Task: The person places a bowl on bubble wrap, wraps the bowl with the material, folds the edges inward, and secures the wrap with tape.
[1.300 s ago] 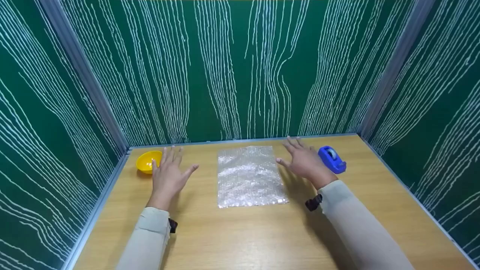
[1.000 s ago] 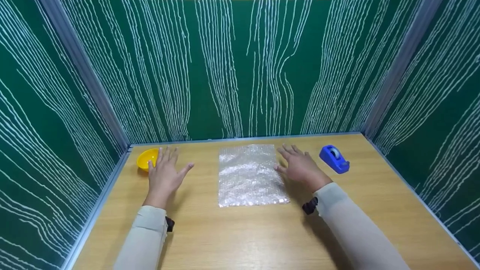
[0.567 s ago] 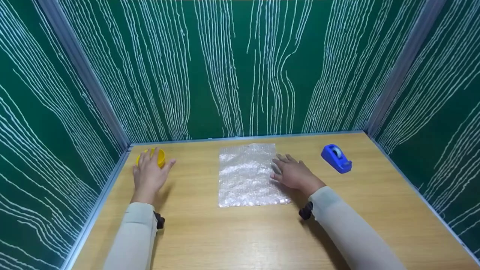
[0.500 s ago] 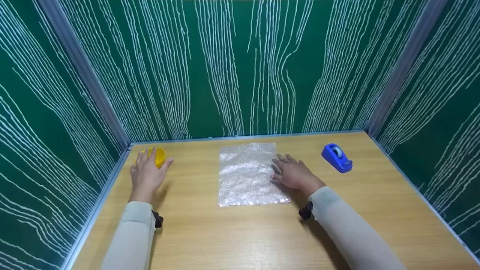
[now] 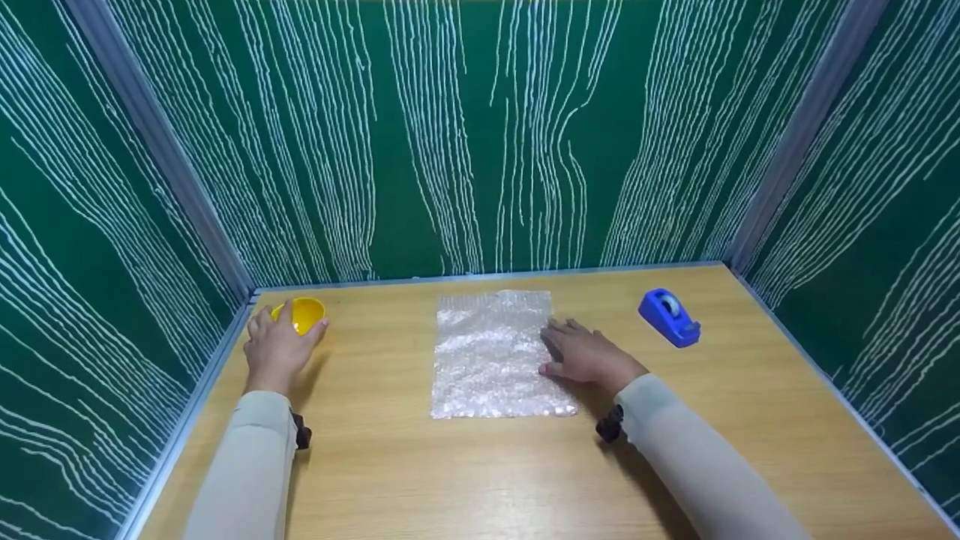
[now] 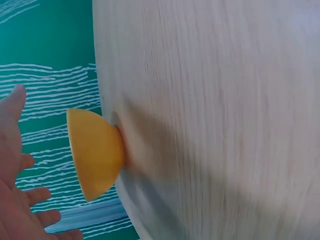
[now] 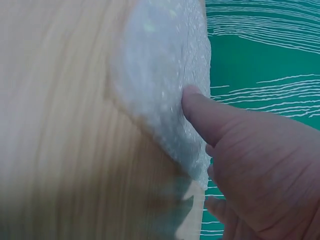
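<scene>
Reaching over a pale wood-grain tabletop (image 5: 420, 480), a person in light grey sleeves (image 5: 247, 465) spreads 2 bare hands. Behind the table stand dark green panels (image 5: 386, 217) streaked with wavy white lines; a blue plastic tape dispenser (image 5: 667, 319) sits back right, beyond the right hand (image 5: 589, 356), its length slanting toward the near right corner. A clear rectangular sheet of bubble wrap (image 5: 491, 360) lies flat between the hands, its longer axis apparently running from the person toward the back panel. At the back left corner is a round yellow bowl (image 5: 307, 313), upright, its mouth facing up, partly blocked from the head view by the left hand (image 5: 276, 352). The left hand is unclenched, its fingers apart from the bowl in the left wrist view. The right hand, also loose, overlaps the wrap's right edge; whether its thumb touches the wrap cannot be told.
</scene>
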Tool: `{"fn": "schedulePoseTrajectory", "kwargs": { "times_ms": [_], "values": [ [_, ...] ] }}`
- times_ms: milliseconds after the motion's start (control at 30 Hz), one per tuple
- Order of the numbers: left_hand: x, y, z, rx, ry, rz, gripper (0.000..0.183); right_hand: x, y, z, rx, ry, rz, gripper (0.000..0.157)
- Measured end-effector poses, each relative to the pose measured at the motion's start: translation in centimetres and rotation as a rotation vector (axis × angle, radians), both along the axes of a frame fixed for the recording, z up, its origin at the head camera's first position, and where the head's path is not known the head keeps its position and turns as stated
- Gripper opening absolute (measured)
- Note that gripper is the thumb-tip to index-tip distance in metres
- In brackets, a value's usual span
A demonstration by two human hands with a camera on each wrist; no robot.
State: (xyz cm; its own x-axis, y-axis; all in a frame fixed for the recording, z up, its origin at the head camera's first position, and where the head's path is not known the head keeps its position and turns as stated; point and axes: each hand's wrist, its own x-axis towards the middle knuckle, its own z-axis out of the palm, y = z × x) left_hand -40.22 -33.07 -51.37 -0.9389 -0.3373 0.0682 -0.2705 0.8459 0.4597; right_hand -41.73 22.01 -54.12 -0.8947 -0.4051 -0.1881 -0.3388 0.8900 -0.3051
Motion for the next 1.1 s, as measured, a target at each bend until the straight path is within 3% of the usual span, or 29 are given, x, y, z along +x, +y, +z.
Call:
{"fn": "schedulePoseTrajectory", "kwargs": {
  "times_ms": [233,533,967,1100],
  "values": [
    [-0.2,-1.8,-0.9,0.056,-0.038,0.032,0.122,0.2,0.0,0.4,-0.031,-0.063,0.015,0.083],
    [-0.2,-2.7,-1.8,0.164,-0.055,0.057,0.143,0.5,-0.5,0.9,-0.001,-0.016,0.066,0.082],
    [-0.6,-3.3,-1.4,0.159,-0.105,0.052,0.149,1.3,-1.2,1.6,-0.012,-0.015,0.037,0.08],
    [-0.7,-3.3,-1.4,0.176,-0.106,0.037,0.148,1.6,-1.0,1.6,-0.034,-0.058,0.023,0.09]
  ]
}}
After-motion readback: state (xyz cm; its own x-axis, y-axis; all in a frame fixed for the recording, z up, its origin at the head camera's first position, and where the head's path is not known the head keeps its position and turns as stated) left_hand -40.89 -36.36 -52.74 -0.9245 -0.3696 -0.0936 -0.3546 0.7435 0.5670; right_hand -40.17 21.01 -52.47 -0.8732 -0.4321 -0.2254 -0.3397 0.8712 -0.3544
